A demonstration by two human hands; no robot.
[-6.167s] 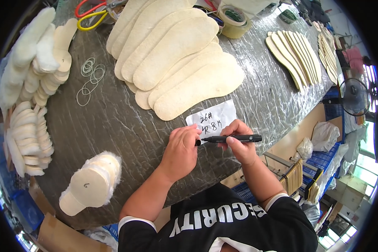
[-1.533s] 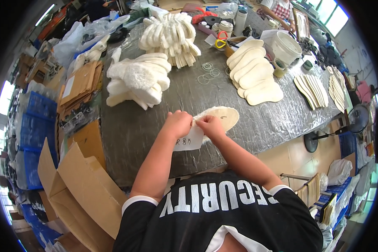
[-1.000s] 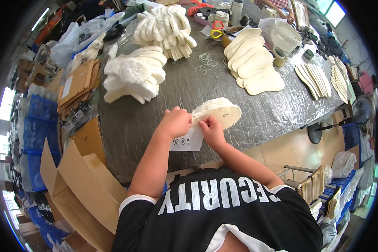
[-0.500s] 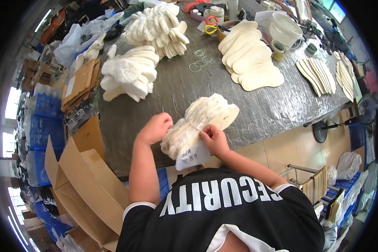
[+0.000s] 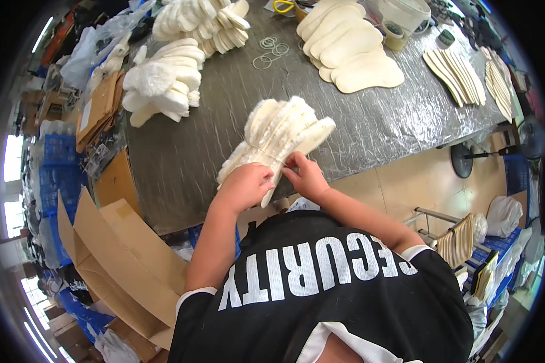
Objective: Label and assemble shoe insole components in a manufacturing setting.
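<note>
A bundle of cream, fleecy insoles [image 5: 278, 124] rests at the near edge of the table, its soles pressed together on edge. Round its middle runs a thin rubber band [image 5: 261, 150]. My left hand [image 5: 246, 186] lies over the near end of the bundle, fingers curled against the insoles. On the bundle's right side my right hand [image 5: 306, 178] pinches the band between thumb and fingertips. Beneath my hands, part of the bundle's near end is hidden. A white piece [image 5: 303, 204] shows just below the right hand, against my shirt.
Two piles of fleecy insoles [image 5: 163, 78] [image 5: 203, 24] stand at the far left. Loose rubber bands [image 5: 271, 51] lie beyond the bundle. Flat insoles [image 5: 357, 51] fan out at the far right, with thinner strips [image 5: 457, 77] beyond. An opened cardboard box [image 5: 124, 260] stands left of me.
The bundle has turned, and the written white tag at its near end has dropped mostly out of sight. My left hand has come down onto the bundle. The whole view has shifted.
</note>
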